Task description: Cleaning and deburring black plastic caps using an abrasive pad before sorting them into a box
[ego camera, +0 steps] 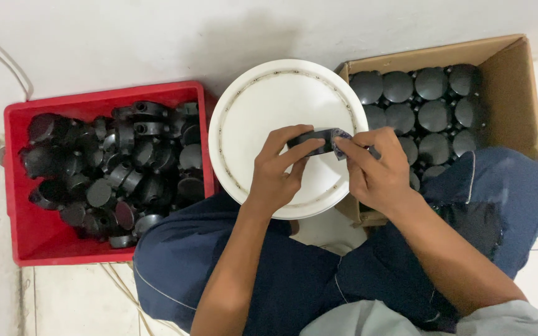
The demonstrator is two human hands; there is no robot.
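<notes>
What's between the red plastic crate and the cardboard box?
Head view: a round white plastic lid, with both hands holding a small black part above it.

Soft, even indoor light from overhead — bright enough, with no harsh glare. A faint grey shadow spreads on the wall (231, 43) behind the white bucket lid (263, 99). Focus is sharp throughout; the black parts in the red crate (38, 239) merge into dark shapes — little detail.

Red crate (38, 239); cardboard box (518, 93); white lid (263, 106)
</notes>
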